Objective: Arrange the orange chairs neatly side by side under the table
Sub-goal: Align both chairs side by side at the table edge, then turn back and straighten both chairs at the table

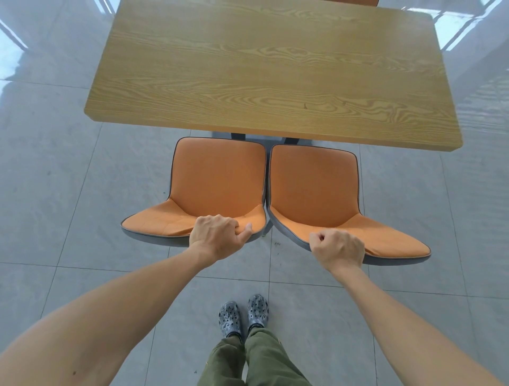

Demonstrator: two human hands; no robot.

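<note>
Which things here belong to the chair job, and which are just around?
Job: left chair, right chair, table, left hand, right hand.
Around: tiled floor, clogs, a third chair's edge beyond the table.

The floor is laid in large pale grey tiles with thin dark joints, and it is glossy enough to show bright window glare along the far left and far right. A wooden table stands on it; only bits of its dark base show under the near edge. Two orange chairs stand on the tiles at that near edge, the left chair and the right chair side by side, their edges almost touching. Nearer the camera, two grey patterned clogs stand together on the tiles, with green trouser legs above them.
</note>
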